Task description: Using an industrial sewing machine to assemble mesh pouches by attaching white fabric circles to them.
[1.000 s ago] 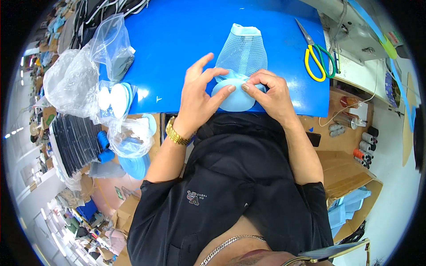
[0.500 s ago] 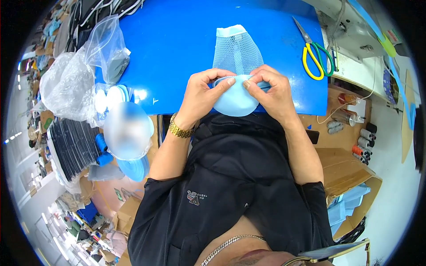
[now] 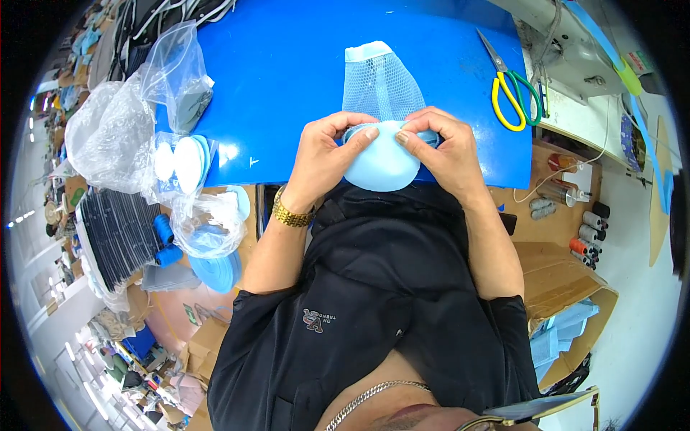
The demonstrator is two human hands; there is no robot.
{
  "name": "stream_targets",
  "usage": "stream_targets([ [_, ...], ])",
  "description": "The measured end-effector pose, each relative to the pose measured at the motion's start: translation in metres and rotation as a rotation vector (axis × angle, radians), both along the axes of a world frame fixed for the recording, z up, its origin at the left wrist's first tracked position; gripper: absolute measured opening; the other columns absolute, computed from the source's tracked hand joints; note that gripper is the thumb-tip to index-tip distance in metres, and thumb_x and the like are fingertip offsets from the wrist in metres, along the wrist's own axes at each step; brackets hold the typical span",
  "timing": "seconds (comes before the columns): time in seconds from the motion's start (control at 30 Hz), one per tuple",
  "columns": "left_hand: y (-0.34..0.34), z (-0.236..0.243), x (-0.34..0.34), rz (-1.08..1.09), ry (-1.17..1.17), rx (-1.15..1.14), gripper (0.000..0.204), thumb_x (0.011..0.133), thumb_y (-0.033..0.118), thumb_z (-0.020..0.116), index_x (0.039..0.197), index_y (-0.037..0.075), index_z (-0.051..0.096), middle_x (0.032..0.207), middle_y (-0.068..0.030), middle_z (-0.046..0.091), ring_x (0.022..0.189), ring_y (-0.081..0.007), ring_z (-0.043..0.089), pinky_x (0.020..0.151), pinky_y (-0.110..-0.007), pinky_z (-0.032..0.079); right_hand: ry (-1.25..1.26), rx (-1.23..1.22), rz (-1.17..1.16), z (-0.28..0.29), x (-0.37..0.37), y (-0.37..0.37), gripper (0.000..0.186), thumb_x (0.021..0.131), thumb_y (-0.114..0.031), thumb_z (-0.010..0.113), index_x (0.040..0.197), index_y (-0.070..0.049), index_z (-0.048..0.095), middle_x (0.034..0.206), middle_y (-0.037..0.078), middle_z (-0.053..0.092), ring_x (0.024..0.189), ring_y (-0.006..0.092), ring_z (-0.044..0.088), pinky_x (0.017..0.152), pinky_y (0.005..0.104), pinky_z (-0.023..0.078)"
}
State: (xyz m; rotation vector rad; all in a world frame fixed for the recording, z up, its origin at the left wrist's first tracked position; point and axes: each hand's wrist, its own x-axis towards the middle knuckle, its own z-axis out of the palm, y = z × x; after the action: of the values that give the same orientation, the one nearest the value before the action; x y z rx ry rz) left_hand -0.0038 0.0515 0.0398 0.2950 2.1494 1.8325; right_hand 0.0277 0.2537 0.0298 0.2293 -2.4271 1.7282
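A light blue mesh bag (image 3: 382,82) lies at the front of the blue table, its pale band at the far end. Where the mesh meets a smooth, round light blue fabric panel (image 3: 382,165), both my hands grip the edge. My left hand (image 3: 332,147) pinches the left part of this seam between thumb and fingers. On the right part, my right hand (image 3: 444,147) does the same, with the thumb pressing on the panel. The panel hangs toward me over the table's front edge. My fingertips behind the fabric are partly hidden.
Scissors (image 3: 520,100) with one yellow and one green handle lie at the table's right. Clear plastic bags (image 3: 108,136) and round white and light blue pieces (image 3: 189,165) are at the left. An open cardboard box (image 3: 568,280) and thread spools (image 3: 591,231) stand at the right.
The mesh part has shifted slightly to the left. Both hands keep their pinch on the seam, almost in the same place.
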Motion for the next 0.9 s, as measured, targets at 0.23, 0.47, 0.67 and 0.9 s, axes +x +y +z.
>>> stream_targets([
  [0.23,0.000,0.002,0.001,0.005,0.054,-0.080,0.018,0.086,0.015,0.073,0.095,0.000,0.072,0.084,-0.0054,0.070,0.075,-0.0077,0.061,0.065,-0.022,0.048,0.023,0.003,0.018,0.002,0.002,-0.002,0.013,0.078,-0.010,0.077,0.079,0.000,0.068,0.082,0.009,0.069,0.075,0.0170,0.066,0.063,0.0283,0.051],
  [0.47,-0.003,0.007,0.003,0.033,0.109,-0.070,0.016,0.085,0.014,0.073,0.095,0.001,0.072,0.085,-0.0066,0.071,0.077,-0.0097,0.063,0.067,-0.024,0.049,-0.047,0.019,0.025,0.011,0.005,-0.001,0.011,0.079,-0.009,0.077,0.081,-0.001,0.069,0.081,0.007,0.069,0.072,0.0128,0.063,0.063,0.0244,0.048],
  [0.67,-0.009,0.036,-0.002,-0.002,0.202,-0.119,0.015,0.084,0.014,0.074,0.094,0.003,0.073,0.086,-0.0075,0.072,0.078,-0.0136,0.065,0.069,-0.026,0.049,-0.181,-0.207,0.068,0.039,0.000,-0.001,0.018,0.082,-0.008,0.075,0.097,-0.001,0.069,0.080,0.003,0.068,0.069,0.0059,0.059,0.061,0.0201,0.046],
  [0.9,-0.015,0.076,-0.013,-0.205,0.402,-0.179,0.017,0.083,0.017,0.075,0.092,0.004,0.073,0.082,-0.0081,0.071,0.074,-0.0173,0.064,0.066,-0.029,0.048,-0.228,0.083,0.403,0.091,-0.018,0.006,0.021,0.087,-0.014,0.071,0.101,0.001,0.068,0.069,0.001,0.062,0.061,0.0047,0.052,0.054,0.0212,0.042],
])
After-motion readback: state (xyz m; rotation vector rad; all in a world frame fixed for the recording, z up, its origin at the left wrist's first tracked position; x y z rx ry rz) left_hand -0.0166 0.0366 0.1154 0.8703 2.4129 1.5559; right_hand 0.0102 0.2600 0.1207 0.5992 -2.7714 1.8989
